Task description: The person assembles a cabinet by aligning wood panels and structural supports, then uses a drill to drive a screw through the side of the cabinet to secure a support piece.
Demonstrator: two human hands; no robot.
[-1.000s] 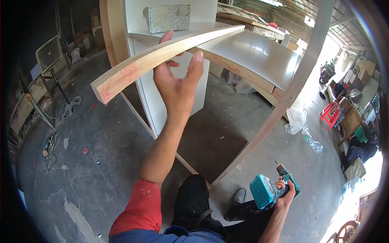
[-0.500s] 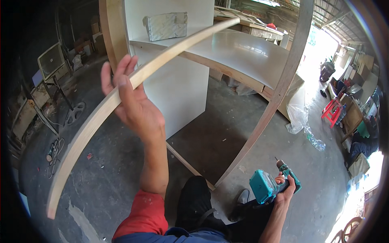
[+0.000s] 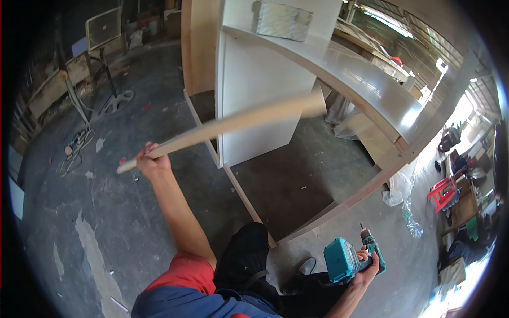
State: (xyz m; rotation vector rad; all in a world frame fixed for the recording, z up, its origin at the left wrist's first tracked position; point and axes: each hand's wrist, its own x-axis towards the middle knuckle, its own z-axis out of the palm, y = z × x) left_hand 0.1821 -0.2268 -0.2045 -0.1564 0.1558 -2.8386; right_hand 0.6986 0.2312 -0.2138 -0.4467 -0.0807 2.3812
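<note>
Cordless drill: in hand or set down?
In hand. The right hand is closed around the cordless drill by its handle. Whether it's running, cannot tell.

**Finishes: mostly raw wood and gloss white**

Strip (image 3: 228,127): pale bare wood, blurred at right end. Shelf (image 3: 352,69): glossy white top, wood-look front edge. Upright panel (image 3: 265,106): smooth white, less shine. Drill (image 3: 342,259): teal and black plastic, metal-looking chuck (image 3: 366,237). Floor (image 3: 122,217): matt grey concrete look, patchy. Stool (image 3: 442,194): red plastic. Sleeve (image 3: 183,271): matt red cloth. Block (image 3: 285,22): creased pale surface, material unclear.
</note>
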